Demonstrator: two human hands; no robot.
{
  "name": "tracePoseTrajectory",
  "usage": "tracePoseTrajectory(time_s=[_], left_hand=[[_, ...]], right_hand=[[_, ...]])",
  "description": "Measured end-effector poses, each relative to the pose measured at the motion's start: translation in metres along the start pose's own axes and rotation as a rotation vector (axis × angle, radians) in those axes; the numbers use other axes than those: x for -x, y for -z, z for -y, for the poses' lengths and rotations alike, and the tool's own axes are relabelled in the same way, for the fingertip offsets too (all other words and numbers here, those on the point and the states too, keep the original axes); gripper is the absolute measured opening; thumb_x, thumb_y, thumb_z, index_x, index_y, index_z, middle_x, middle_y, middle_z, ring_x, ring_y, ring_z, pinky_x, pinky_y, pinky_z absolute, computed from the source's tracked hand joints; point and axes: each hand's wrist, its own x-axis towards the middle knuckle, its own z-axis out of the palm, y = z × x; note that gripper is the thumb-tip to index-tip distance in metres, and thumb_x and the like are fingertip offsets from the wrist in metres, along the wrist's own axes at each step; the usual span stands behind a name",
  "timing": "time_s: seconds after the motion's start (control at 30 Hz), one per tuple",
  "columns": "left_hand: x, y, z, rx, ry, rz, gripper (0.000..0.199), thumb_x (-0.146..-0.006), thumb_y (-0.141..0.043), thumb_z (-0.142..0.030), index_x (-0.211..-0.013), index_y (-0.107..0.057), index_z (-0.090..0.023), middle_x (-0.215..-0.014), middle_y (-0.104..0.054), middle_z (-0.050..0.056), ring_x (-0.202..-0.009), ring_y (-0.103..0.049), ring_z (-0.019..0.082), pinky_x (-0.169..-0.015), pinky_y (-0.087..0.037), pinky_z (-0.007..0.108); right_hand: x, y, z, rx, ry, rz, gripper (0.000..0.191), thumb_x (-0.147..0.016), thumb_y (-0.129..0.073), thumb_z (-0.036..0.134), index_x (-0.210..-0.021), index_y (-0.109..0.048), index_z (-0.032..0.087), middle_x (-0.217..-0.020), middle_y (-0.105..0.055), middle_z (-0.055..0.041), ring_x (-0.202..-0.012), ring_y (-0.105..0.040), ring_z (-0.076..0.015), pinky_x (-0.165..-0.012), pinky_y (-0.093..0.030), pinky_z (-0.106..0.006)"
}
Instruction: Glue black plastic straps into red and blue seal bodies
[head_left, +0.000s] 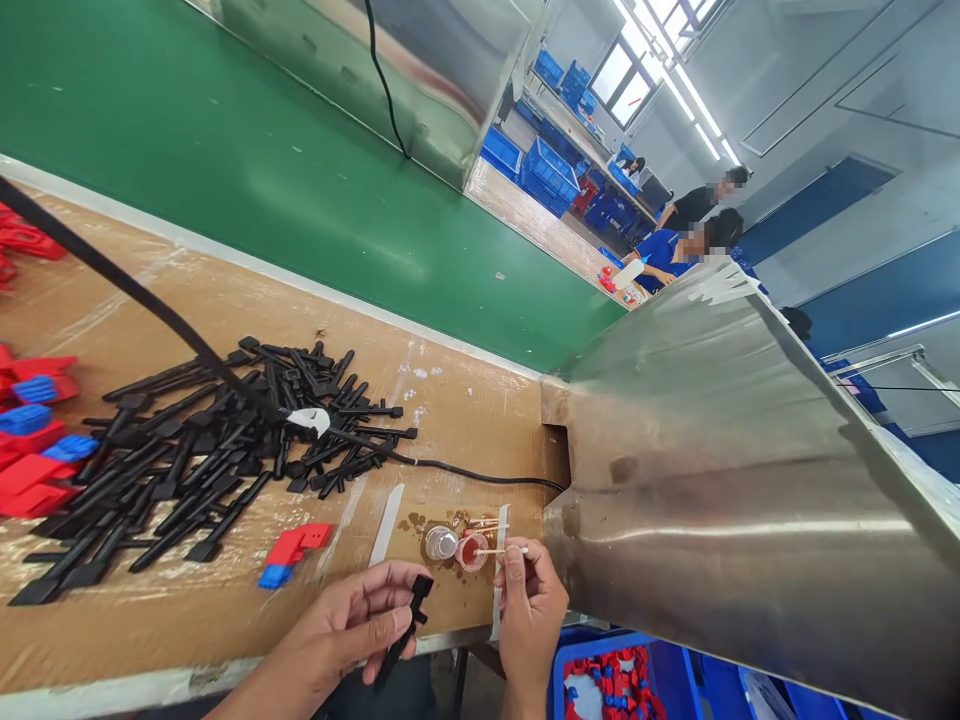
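Observation:
My left hand (367,622), near the table's front edge, is closed around a black plastic part (405,630) held at a slant. To its right, my right hand (531,610) pinches a thin cotton swab (493,551). The swab's left end is at a small cup of red liquid (472,552). Beside that cup stands a clear cup (441,543), with more swabs (487,526) lying behind. A red and blue part (294,553) lies alone left of the cups. Farther left is a large pile of black parts (202,440).
A black cable (465,468) crosses the cardboard-covered table (247,290). Red and blue parts (37,430) lie far left. A metal panel (720,480) rises at right, above a blue bin (615,680). Beyond the green belt (337,210) people (667,250) sit.

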Motion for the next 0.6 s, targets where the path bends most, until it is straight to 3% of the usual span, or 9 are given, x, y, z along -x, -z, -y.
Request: tracePoseTrajectory(time_s=[0.1,0.23,0.37,0.5,0.6], left_hand=[[-0.002,-0.002,0.004,0.044,0.012,-0.008,0.063,-0.049,-0.108,-0.063,-0.088,-0.084,-0.020,-0.069,-0.074,0.003,-0.059,-0.062,0.014,-0.045,-0.036,0.017],[-0.003,-0.002,0.006,0.092,0.053,0.007,0.061,-0.051,-0.108,-0.060,-0.087,-0.083,-0.018,-0.070,-0.071,0.001,-0.061,-0.061,0.013,-0.047,-0.037,0.015],[-0.003,-0.003,0.003,0.095,0.130,0.044,0.057,-0.053,-0.109,-0.055,-0.090,-0.084,-0.019,-0.073,-0.071,0.000,-0.065,-0.060,0.012,-0.053,-0.042,0.016],[-0.001,-0.008,0.002,0.121,0.108,0.021,0.059,-0.052,-0.110,-0.055,-0.090,-0.086,-0.017,-0.072,-0.073,0.003,-0.064,-0.059,0.013,-0.050,-0.038,0.016],[-0.003,-0.008,0.005,0.123,0.112,0.052,0.059,-0.053,-0.110,-0.054,-0.092,-0.087,-0.017,-0.072,-0.073,0.004,-0.064,-0.060,0.014,-0.049,-0.037,0.017]], right_hand=[[-0.002,-0.001,-0.017,-0.201,-0.240,-0.041,0.050,-0.087,-0.080,0.068,-0.084,-0.080,0.018,-0.066,-0.069,-0.0011,-0.049,-0.055,-0.0103,-0.042,-0.040,-0.019],[-0.003,-0.006,-0.016,-0.452,-0.399,-0.148,0.055,-0.067,-0.096,0.068,-0.079,-0.079,0.018,-0.067,-0.070,-0.0006,-0.050,-0.054,-0.0074,-0.040,-0.038,-0.014],[-0.004,-0.011,0.003,-0.634,-0.508,-0.271,0.058,-0.050,-0.106,0.062,-0.077,-0.078,0.018,-0.063,-0.067,0.0030,-0.049,-0.049,-0.0041,-0.039,-0.035,-0.010],[-0.005,-0.013,0.017,-0.751,-0.597,-0.228,0.057,-0.044,-0.110,0.053,-0.074,-0.077,0.018,-0.062,-0.066,0.0044,-0.048,-0.047,-0.0024,-0.038,-0.033,-0.008],[-0.002,-0.013,0.019,-0.723,-0.568,-0.200,0.056,-0.046,-0.109,0.055,-0.073,-0.077,0.018,-0.061,-0.065,0.0044,-0.047,-0.047,-0.0025,-0.040,-0.035,-0.010]])
